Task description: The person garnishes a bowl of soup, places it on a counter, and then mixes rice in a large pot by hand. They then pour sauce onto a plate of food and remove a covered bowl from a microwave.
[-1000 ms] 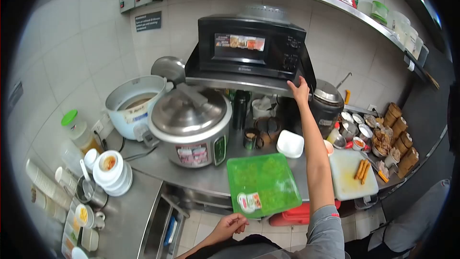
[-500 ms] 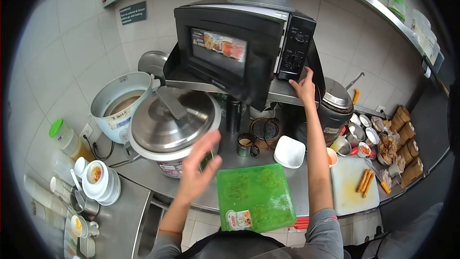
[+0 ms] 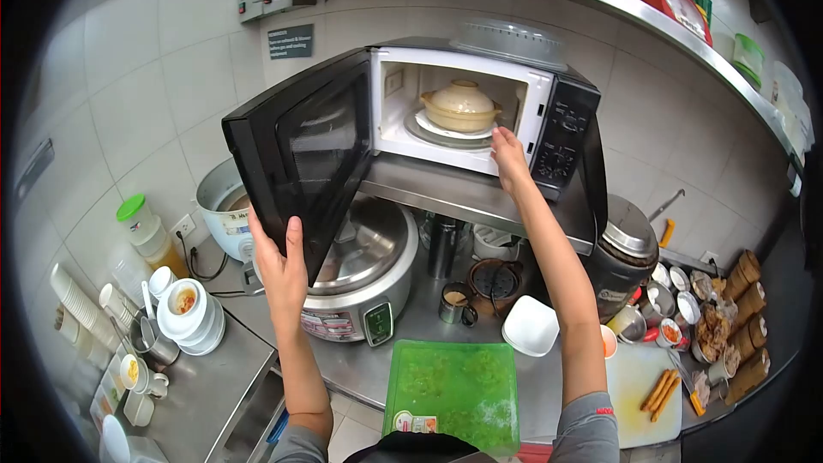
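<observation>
The black microwave (image 3: 573, 133) stands with its door (image 3: 317, 141) swung wide to the left. Inside, a cream lidded casserole pot (image 3: 461, 105) rests on a white plate (image 3: 439, 127) over the turntable (image 3: 420, 135). My right hand (image 3: 509, 159) reaches into the opening, its fingers closed at the right rim of the plate. My left hand (image 3: 281, 270) is up against the lower outer part of the door, thumb and fingers apart.
Below the microwave shelf (image 3: 446, 193) stand a large rice cooker (image 3: 356, 309), a mug (image 3: 454, 302) and white square bowls (image 3: 530, 326). A green cutting board (image 3: 454, 386) lies in front. Fried rolls (image 3: 660, 394) lie on a white board (image 3: 626, 424) at right.
The microwave door has swung from partly open to wide open, showing the pot. My right hand has moved from beneath the control panel into the opening; my left hand has reached the door.
</observation>
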